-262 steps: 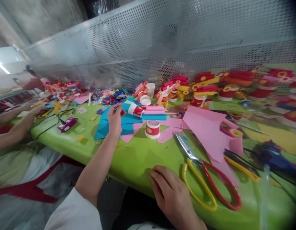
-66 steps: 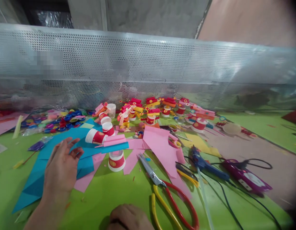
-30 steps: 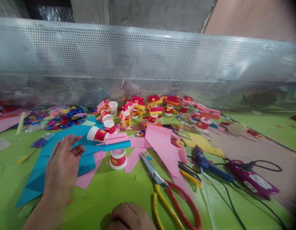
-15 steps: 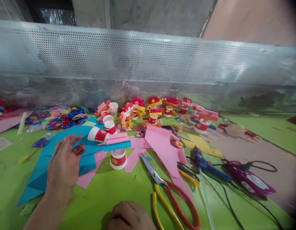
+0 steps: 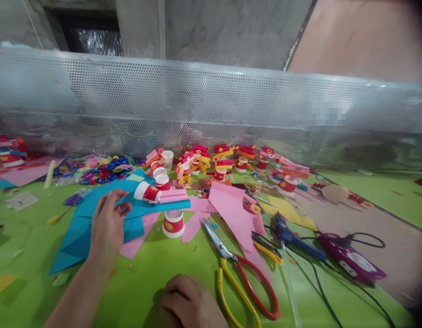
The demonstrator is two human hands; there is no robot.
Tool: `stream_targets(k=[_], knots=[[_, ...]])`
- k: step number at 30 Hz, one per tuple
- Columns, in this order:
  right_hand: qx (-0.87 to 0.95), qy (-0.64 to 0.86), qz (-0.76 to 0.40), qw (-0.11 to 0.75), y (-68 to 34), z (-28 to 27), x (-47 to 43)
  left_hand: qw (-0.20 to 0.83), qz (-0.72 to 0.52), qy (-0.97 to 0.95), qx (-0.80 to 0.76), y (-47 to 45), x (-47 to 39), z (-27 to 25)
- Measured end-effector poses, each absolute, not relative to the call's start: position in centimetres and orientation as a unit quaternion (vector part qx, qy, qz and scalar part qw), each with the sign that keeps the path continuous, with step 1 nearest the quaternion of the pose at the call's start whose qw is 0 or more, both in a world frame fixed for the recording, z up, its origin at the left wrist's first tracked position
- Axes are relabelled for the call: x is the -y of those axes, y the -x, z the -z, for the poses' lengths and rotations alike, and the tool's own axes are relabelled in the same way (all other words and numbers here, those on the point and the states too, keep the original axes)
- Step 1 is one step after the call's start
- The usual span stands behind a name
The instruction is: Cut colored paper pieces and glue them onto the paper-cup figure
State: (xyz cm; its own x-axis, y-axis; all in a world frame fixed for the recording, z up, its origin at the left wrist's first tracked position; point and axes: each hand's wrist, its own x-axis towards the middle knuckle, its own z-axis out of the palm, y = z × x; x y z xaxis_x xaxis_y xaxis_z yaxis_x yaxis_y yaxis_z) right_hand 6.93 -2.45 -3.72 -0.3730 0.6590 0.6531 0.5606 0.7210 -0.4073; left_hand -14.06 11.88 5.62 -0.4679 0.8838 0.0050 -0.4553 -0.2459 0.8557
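My left hand (image 5: 108,221) is raised over the blue paper (image 5: 72,241), fingers loosely bent and apart, with nothing in it. Just right of it, a red-and-white paper cup (image 5: 147,192) lies on its side, beside a pink paper roll (image 5: 173,196) and a blue paper roll (image 5: 172,205). These rolls sit at the top of an upside-down red-and-white cup (image 5: 173,224). My right hand (image 5: 192,300) rests curled on the green table near the front edge, with nothing showing in it. To its right lie scissors (image 5: 228,257) with red and yellow handles, not touched.
Cut pink paper (image 5: 229,209) lies mid-table. A blue glue gun (image 5: 296,237) and a purple power strip (image 5: 352,257) with cables are at right. Several cup-and-paper models (image 5: 220,168) stand along the perforated metal screen (image 5: 214,100). Colourful bottle caps (image 5: 105,168) are heaped at back left.
The view has tilted up and turned slightly left, so most things appear shifted. My left hand stays raised and open; my right hand shows a little more, still curled on the table.
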Motion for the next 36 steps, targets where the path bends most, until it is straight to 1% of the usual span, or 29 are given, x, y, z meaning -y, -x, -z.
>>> stream_targets(k=[4,9,15,19,23,29,33,36], knots=[[0.834,0.369,-0.091,0.401,-7.2,2.8,2.8,0.425,-0.748,-0.264,-0.435,13.9,-12.0,-5.4],[0.823,0.383,-0.104,0.406,-7.1,2.7,3.3,0.376,-0.76,-0.287,-0.446,14.3,-12.2,-5.4],[0.82,0.38,-0.135,0.405,-7.4,2.0,4.0,0.313,-0.801,-0.299,-0.414,14.6,-9.9,-5.8],[0.82,0.368,-0.156,0.409,-7.6,2.0,3.9,0.334,-0.793,-0.281,-0.425,13.4,-6.5,-4.5],[0.825,0.353,-0.161,0.412,-7.6,2.3,3.4,0.308,-0.746,-0.326,-0.493,12.5,-4.0,-2.4],[0.831,0.353,-0.144,0.404,-7.7,2.2,3.3,0.292,-0.604,-0.47,-0.574,13.0,-2.6,-1.0],[0.833,0.354,-0.149,0.399,-7.8,2.3,3.3,0.204,-0.551,-0.546,-0.598,13.3,-2.2,-0.4],[0.833,0.357,-0.159,0.392,-7.9,2.2,3.4,0.146,-0.535,-0.564,-0.612,13.3,-1.9,0.0]])
